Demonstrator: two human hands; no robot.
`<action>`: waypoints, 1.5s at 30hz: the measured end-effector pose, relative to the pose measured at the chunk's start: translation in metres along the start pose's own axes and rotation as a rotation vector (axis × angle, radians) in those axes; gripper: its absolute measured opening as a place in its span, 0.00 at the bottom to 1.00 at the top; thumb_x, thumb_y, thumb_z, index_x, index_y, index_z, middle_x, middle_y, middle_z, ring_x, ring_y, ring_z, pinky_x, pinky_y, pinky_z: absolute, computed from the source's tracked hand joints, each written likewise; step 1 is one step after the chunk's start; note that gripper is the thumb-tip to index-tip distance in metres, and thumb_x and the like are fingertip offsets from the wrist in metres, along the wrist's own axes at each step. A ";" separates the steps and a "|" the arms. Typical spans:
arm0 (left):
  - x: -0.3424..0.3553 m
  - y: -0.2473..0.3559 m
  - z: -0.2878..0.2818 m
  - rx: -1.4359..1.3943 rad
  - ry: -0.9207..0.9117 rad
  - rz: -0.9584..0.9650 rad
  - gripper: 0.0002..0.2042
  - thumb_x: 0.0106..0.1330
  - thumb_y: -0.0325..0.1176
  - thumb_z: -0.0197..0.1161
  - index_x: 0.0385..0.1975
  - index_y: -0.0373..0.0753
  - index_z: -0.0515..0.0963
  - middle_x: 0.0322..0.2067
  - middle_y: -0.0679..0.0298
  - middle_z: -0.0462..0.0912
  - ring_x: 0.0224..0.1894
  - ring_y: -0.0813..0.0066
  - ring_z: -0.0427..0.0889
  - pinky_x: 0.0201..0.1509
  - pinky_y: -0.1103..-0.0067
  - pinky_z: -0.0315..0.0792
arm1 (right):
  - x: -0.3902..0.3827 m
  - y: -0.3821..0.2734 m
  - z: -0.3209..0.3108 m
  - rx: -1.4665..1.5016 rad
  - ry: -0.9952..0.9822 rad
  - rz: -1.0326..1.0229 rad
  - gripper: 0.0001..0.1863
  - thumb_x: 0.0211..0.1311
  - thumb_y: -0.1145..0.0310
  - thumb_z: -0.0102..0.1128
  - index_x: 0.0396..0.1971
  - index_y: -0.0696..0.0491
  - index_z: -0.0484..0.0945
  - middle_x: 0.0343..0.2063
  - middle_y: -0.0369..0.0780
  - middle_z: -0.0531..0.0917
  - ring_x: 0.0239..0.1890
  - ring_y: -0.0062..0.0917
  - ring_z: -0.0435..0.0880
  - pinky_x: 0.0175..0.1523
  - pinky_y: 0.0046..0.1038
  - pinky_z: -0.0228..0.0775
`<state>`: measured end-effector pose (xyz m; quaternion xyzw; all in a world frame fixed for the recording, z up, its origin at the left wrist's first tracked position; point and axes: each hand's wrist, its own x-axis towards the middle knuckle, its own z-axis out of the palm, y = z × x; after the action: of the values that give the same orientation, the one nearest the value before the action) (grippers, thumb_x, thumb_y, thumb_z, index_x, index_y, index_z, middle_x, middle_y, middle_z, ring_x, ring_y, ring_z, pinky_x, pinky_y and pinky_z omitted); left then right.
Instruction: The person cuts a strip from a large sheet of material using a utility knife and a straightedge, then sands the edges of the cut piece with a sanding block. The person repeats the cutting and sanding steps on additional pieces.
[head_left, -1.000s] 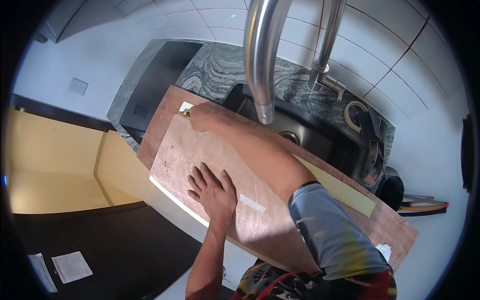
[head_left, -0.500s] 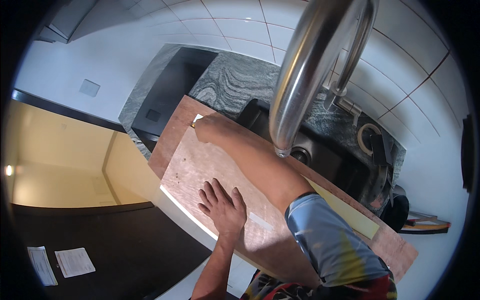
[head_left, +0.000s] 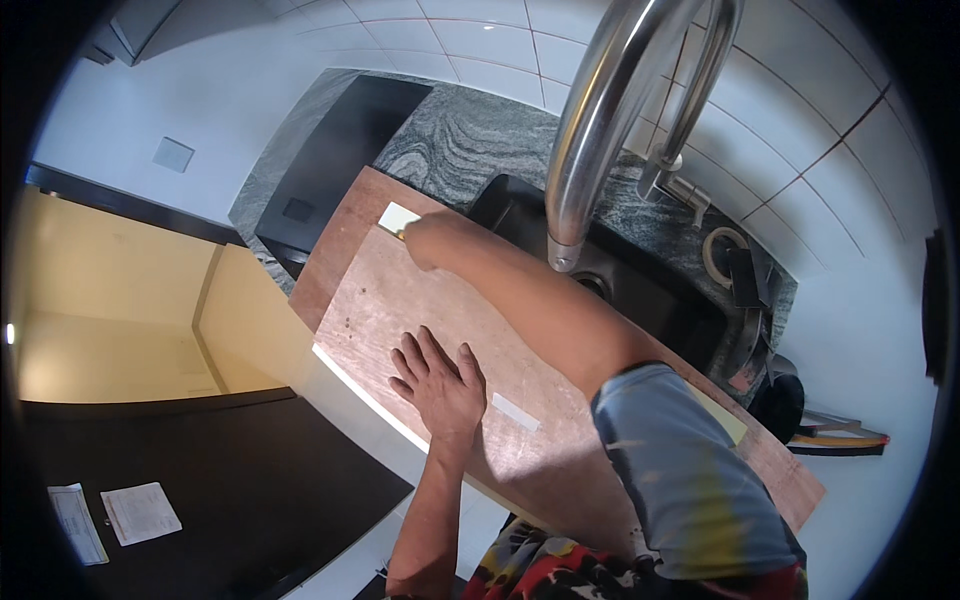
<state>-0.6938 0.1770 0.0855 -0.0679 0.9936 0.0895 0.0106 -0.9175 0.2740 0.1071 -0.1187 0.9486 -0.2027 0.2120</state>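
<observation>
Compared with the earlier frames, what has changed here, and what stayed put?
The right hand has drawn slightly back toward the person, baring more of the white patch beside it; the right arm now hides more of the yellow strip. No grip visibly taken or released. The left hand stays spread flat on the wooden panel.

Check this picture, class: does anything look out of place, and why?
Wooden boards cover the near side of the sink, seemingly an odd place for them, since a sink is usually left open.
</observation>
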 end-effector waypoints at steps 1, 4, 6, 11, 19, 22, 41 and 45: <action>-0.001 -0.002 -0.002 -0.023 0.006 -0.002 0.36 0.75 0.56 0.45 0.74 0.35 0.57 0.74 0.42 0.52 0.77 0.37 0.44 0.76 0.42 0.37 | -0.009 0.001 0.003 0.003 0.012 -0.018 0.16 0.57 0.75 0.58 0.45 0.57 0.87 0.46 0.50 0.87 0.49 0.41 0.88 0.49 0.40 0.81; -0.001 -0.006 -0.003 -0.067 0.030 0.010 0.37 0.74 0.55 0.47 0.73 0.32 0.58 0.74 0.39 0.53 0.77 0.33 0.44 0.75 0.39 0.36 | -0.047 0.010 0.011 0.012 0.045 -0.025 0.16 0.57 0.76 0.57 0.45 0.58 0.86 0.45 0.51 0.87 0.49 0.41 0.88 0.50 0.39 0.81; -0.003 -0.009 -0.001 -0.065 0.033 0.016 0.37 0.74 0.55 0.47 0.73 0.32 0.58 0.74 0.39 0.53 0.76 0.32 0.45 0.75 0.39 0.37 | -0.072 0.013 0.010 0.016 0.035 0.025 0.17 0.58 0.75 0.58 0.46 0.58 0.86 0.44 0.51 0.87 0.49 0.41 0.88 0.50 0.39 0.81; -0.003 -0.008 -0.002 -0.052 -0.009 0.001 0.36 0.74 0.54 0.46 0.74 0.33 0.57 0.74 0.40 0.52 0.77 0.33 0.44 0.74 0.38 0.37 | -0.118 0.023 -0.003 -0.042 -0.011 0.044 0.16 0.61 0.73 0.57 0.48 0.58 0.85 0.44 0.51 0.87 0.49 0.43 0.87 0.52 0.41 0.80; -0.002 -0.006 -0.003 -0.062 0.019 0.041 0.37 0.73 0.53 0.47 0.73 0.30 0.57 0.73 0.38 0.53 0.76 0.31 0.44 0.73 0.36 0.38 | -0.069 0.011 0.024 0.226 0.434 0.217 0.16 0.65 0.75 0.56 0.51 0.60 0.81 0.51 0.54 0.82 0.52 0.46 0.85 0.54 0.42 0.81; -0.002 -0.006 -0.004 -0.060 0.011 0.026 0.37 0.74 0.53 0.47 0.73 0.30 0.57 0.73 0.38 0.52 0.77 0.32 0.43 0.73 0.36 0.37 | -0.069 0.000 0.025 0.234 0.442 0.285 0.16 0.65 0.75 0.55 0.50 0.61 0.82 0.47 0.55 0.84 0.51 0.45 0.86 0.53 0.41 0.81; -0.002 -0.011 0.003 -0.003 0.072 0.037 0.36 0.74 0.55 0.47 0.73 0.33 0.59 0.73 0.40 0.55 0.76 0.34 0.47 0.73 0.37 0.41 | -0.106 0.002 -0.052 0.120 0.285 0.061 0.12 0.51 0.71 0.64 0.35 0.61 0.86 0.38 0.54 0.87 0.44 0.42 0.89 0.49 0.42 0.82; -0.005 -0.031 0.022 0.212 0.085 0.201 0.37 0.73 0.56 0.48 0.72 0.33 0.60 0.74 0.43 0.56 0.76 0.34 0.50 0.72 0.36 0.42 | -0.166 -0.055 -0.015 -0.080 0.393 -0.009 0.06 0.47 0.72 0.65 0.26 0.53 0.87 0.29 0.47 0.88 0.37 0.38 0.89 0.40 0.39 0.82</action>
<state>-0.6845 0.1515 0.0581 0.0299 0.9988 -0.0180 -0.0333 -0.7698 0.2818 0.2026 -0.0896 0.9785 -0.1849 0.0171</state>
